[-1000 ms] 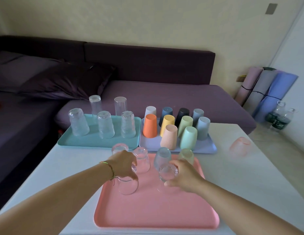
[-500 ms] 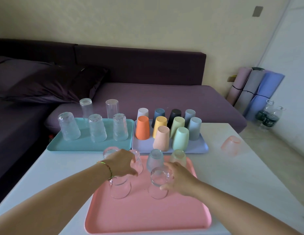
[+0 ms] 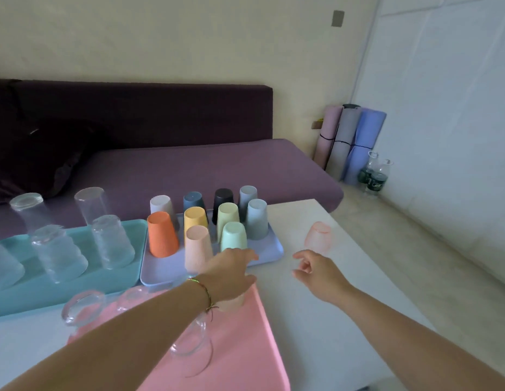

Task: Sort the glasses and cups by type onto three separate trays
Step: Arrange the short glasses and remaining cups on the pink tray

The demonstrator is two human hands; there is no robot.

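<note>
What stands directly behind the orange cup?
A white cup, upside down. The orange cup covers its lower part, so its rim on the lilac tray cannot be seen.

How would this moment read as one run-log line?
right hand: open, near pink glass, not touching | pink glass: alone on table | left hand: open, above pink tray

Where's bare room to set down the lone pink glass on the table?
Bare: the pink tray at its near right, beside the clear glass, and the white table between that tray and the right hand. Crowded: the lavender tray, packed with cups, and the pink tray's far end.
</note>
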